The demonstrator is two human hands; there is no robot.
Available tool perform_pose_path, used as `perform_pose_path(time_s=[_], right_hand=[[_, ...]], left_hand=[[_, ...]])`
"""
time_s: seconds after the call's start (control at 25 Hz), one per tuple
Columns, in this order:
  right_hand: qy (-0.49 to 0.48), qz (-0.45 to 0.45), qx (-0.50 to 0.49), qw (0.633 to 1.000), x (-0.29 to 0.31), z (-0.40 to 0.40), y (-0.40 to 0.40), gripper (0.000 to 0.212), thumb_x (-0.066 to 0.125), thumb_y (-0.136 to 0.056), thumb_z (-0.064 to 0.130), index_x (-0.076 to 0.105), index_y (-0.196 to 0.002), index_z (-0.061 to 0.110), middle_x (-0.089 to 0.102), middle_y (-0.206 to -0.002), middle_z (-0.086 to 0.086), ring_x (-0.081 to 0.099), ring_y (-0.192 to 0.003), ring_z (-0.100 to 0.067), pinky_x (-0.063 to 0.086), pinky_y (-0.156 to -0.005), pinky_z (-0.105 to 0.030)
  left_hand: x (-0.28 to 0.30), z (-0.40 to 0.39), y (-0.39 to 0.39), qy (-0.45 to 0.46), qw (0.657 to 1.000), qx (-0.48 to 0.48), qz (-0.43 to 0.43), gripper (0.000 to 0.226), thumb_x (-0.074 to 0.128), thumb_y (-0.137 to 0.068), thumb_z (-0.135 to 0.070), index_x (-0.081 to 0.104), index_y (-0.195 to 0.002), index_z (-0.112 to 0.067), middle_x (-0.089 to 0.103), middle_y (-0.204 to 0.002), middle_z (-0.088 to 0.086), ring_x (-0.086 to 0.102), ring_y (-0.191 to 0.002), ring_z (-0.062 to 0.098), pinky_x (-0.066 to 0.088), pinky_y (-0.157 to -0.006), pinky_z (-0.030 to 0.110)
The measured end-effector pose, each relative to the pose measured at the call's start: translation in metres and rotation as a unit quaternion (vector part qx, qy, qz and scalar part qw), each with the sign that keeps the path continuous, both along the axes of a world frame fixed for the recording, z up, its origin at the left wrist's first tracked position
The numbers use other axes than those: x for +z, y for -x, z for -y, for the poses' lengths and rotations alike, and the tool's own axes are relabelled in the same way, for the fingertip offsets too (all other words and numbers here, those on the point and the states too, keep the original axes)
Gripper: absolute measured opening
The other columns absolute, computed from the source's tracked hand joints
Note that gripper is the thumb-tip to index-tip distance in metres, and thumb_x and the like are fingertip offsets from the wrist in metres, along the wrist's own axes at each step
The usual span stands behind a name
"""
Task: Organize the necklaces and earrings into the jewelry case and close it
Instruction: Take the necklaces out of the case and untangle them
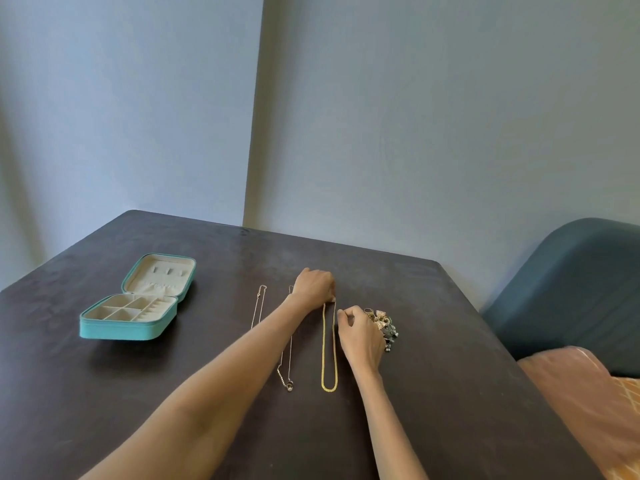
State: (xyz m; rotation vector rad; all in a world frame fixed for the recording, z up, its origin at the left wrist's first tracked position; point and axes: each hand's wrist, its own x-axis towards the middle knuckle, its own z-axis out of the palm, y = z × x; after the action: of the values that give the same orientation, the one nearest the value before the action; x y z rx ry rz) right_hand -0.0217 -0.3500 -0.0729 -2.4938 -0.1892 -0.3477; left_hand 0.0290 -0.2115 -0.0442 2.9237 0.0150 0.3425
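A teal jewelry case (117,332) lies open at the left of the dark table, its beige compartments empty. Three necklaces lie stretched out side by side: a thin silver chain (258,308), a silver chain with a pendant (284,370) partly under my left forearm, and a gold chain (329,355). My left hand (314,285) pinches the far end of the gold chain. My right hand (360,336) hovers beside that chain with fingers loosely curled, holding nothing that I can see. A heap of earrings (384,325) sits just right of my right hand.
The dark table (138,393) meets a grey wall at its far edge. A blue chair back (575,289) stands at the right, with a pink and orange cushion (588,403) below it.
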Motion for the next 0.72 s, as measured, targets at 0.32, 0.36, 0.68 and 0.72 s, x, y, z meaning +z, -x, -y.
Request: perform_pose_path(time_s=[0.32,0.36,0.68,0.72], right_hand=[[-0.206,-0.071,0.049,0.975,0.006,0.011,0.004,0.003,0.056,-0.087,0.033,0.059,-0.089,0.032,0.061,-0.090,0.009,0.063,-0.085,-0.024,0.054,-0.070,-0.046],[-0.218,-0.065,0.067,0.972,0.009,0.013,0.005,0.007,0.060,-0.087,0.031,0.060,-0.094,0.032,0.056,-0.092,0.010,0.061,-0.086,-0.021,0.055,-0.073,-0.047],[-0.289,-0.084,0.196,0.933,0.069,0.003,0.048,0.017,0.064,-0.089,0.025,0.072,-0.076,0.017,0.059,-0.060,0.015,0.046,-0.059,0.001,0.034,-0.057,-0.018],[-0.318,-0.085,0.202,0.922,0.078,0.002,0.056,0.018,0.062,-0.090,0.023,0.070,-0.075,0.015,0.062,-0.064,0.013,0.049,-0.062,0.000,0.036,-0.058,-0.018]], left_hand=[[0.004,-0.006,0.031,0.280,0.959,-0.030,0.001,0.011,0.061,-0.085,-0.017,0.065,-0.080,-0.008,0.071,-0.083,0.007,0.059,-0.073,0.015,0.048,-0.074,0.029],[0.009,-0.009,0.040,0.343,0.937,-0.070,-0.012,0.011,0.061,-0.087,-0.014,0.064,-0.078,-0.008,0.070,-0.077,0.004,0.061,-0.071,0.013,0.050,-0.075,0.027],[0.065,-0.020,0.099,0.508,0.840,-0.176,-0.065,0.014,0.054,-0.095,-0.016,0.059,-0.083,-0.009,0.055,-0.059,-0.002,0.052,-0.053,0.011,0.045,-0.061,0.023],[0.070,-0.023,0.105,0.529,0.828,-0.172,-0.073,0.015,0.052,-0.096,-0.018,0.059,-0.084,-0.011,0.049,-0.058,-0.003,0.046,-0.051,0.011,0.043,-0.059,0.024]])
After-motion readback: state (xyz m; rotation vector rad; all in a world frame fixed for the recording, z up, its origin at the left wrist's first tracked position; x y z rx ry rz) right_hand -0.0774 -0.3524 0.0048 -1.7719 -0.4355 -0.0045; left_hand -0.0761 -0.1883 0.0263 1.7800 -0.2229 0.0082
